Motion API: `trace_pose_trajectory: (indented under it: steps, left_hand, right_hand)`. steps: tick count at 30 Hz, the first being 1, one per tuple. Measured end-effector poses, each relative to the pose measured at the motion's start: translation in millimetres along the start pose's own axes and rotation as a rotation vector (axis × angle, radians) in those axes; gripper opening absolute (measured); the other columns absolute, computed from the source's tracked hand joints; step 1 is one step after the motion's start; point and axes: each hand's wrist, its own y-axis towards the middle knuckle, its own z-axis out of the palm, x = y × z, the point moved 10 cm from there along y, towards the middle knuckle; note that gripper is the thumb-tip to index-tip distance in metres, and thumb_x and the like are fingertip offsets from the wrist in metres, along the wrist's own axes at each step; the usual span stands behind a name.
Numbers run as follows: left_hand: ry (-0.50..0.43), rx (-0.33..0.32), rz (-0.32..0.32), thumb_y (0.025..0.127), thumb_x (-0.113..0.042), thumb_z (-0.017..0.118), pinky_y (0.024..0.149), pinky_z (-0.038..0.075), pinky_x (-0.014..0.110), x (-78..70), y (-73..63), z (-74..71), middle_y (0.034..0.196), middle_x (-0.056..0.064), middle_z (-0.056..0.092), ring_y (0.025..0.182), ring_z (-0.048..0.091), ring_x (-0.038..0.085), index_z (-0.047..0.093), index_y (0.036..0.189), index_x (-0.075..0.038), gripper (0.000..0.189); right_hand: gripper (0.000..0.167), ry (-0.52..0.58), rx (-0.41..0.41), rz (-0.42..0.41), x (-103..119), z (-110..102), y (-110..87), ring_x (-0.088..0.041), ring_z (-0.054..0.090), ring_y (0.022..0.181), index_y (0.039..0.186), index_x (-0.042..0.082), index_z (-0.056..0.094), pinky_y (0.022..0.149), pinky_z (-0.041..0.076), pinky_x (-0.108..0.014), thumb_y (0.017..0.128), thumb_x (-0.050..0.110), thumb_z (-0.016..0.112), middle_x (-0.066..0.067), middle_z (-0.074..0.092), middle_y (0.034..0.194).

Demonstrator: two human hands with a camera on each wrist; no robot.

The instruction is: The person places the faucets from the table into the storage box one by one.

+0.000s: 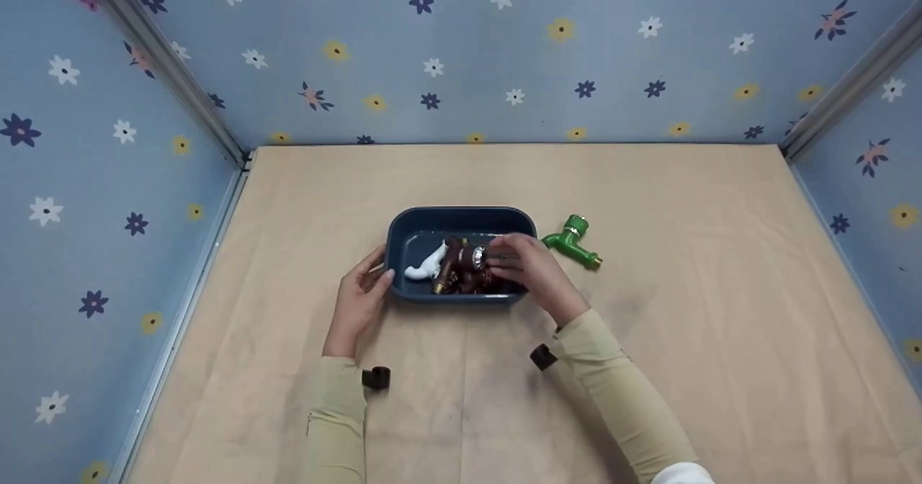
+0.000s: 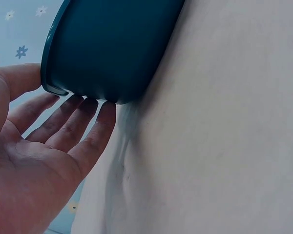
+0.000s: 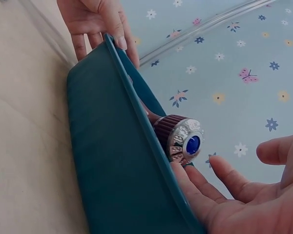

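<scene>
A dark blue plastic box [image 1: 461, 299] sits on the cloth with small taps inside. Among them are a white tap [image 1: 428, 262] and a brown tap [image 1: 448, 264], crowded beside other brown parts. A ribbed knob [image 3: 178, 136] with a silver rim and blue centre rises above the box edge. At the box's left end, my left hand [image 1: 356, 300] touches the outer wall with spread fingertips, its thumb by the rim. My right hand [image 1: 536, 271] reaches over the right end, fingers extended beside the knob and thumb apart. It hides part of the contents.
A green tap [image 1: 574, 245] with a brass end lies on the cloth just right of the box. Beige cloth [image 1: 720, 311] covers the table. Flower-patterned panels [image 1: 504, 59] with metal frame posts [image 1: 162, 52] stand around the back and sides.
</scene>
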Motion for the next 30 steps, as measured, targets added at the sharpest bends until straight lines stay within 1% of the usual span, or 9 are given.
trace_pose_trajectory:
  steps: [1,2,8,13,16,21,23,30]
  left_hand:
    - [0.005,0.002,-0.002,0.094,0.001,0.058,0.101,0.043,0.031,-0.2,0.0,0.1,0.14,0.027,0.043,0.124,0.046,0.04,0.041,0.14,0.007,0.05]
    - [0.004,0.001,-0.005,0.094,0.0,0.058,0.101,0.043,0.031,2.8,1.1,-0.3,0.14,0.026,0.043,0.124,0.047,0.039,0.042,0.14,0.005,0.05]
    - [0.014,-0.023,-0.017,0.094,-0.006,0.06,0.1,0.042,0.027,25.5,7.9,-4.8,0.141,0.018,0.046,0.124,0.049,0.03,0.045,0.142,-0.003,0.05]
    - [0.035,-0.028,-0.013,0.094,-0.008,0.06,0.1,0.043,0.027,29.0,8.4,-5.5,0.14,0.015,0.047,0.123,0.05,0.029,0.046,0.142,-0.005,0.05]
    - [0.016,-0.024,-0.019,0.094,-0.007,0.061,0.1,0.043,0.028,26.7,7.5,-5.0,0.14,0.016,0.047,0.124,0.05,0.03,0.046,0.141,-0.005,0.05]
    - [-0.001,-0.002,-0.017,0.094,-0.001,0.058,0.102,0.042,0.034,8.6,1.9,-1.1,0.14,0.024,0.044,0.124,0.047,0.037,0.043,0.141,0.003,0.05]
    - [0.01,0.001,-0.016,0.094,0.0,0.057,0.102,0.042,0.035,2.0,-0.3,0.0,0.14,0.026,0.044,0.125,0.047,0.039,0.041,0.141,0.005,0.049]
    - [0.019,-0.004,-0.032,0.094,-0.001,0.058,0.102,0.042,0.033,0.1,-1.5,0.5,0.141,0.024,0.044,0.125,0.047,0.037,0.042,0.141,0.005,0.049]
  right_hand:
    - [0.033,-0.005,-0.002,-0.003,1,-1,-0.8,-0.037,0.058,0.106,0.114,-0.009,0.055,0.095,0.048,-0.045,0.1,0.017,0.041,-0.023,0.06,0.113]
    - [0.033,-0.006,-0.004,-0.006,2,-2,-1.6,-0.037,0.058,0.106,0.115,-0.009,0.055,0.095,0.048,-0.045,0.101,0.017,0.04,-0.024,0.06,0.115]
    - [0.036,-0.006,0.001,-0.022,6,-7,-7.2,-0.04,0.056,0.111,0.118,-0.009,0.054,0.095,0.048,-0.044,0.101,0.019,0.037,-0.027,0.056,0.123]
    - [0.038,0.005,0.019,-0.042,10,-10,-14.1,-0.046,0.049,0.119,0.121,-0.01,0.052,0.096,0.048,-0.043,0.103,0.019,0.036,-0.032,0.049,0.129]
    - [0.039,0.025,0.02,-0.053,13,-13,-17.8,-0.048,0.045,0.121,0.122,-0.011,0.051,0.096,0.048,-0.043,0.103,0.019,0.036,-0.033,0.047,0.13]
    - [0.041,0.04,0.014,-0.071,16,-20,-23.2,-0.049,0.045,0.12,0.124,-0.014,0.048,0.097,0.047,-0.045,0.103,0.019,0.036,-0.034,0.049,0.128]
    - [0.04,0.044,0.013,-0.082,17,-23,-25.3,-0.049,0.046,0.12,0.124,-0.014,0.048,0.097,0.046,-0.045,0.104,0.019,0.036,-0.034,0.049,0.128]
    - [0.038,0.066,0.007,-0.124,23,-32,-32.3,-0.049,0.047,0.118,0.122,-0.013,0.049,0.098,0.046,-0.047,0.103,0.019,0.038,-0.036,0.046,0.127]
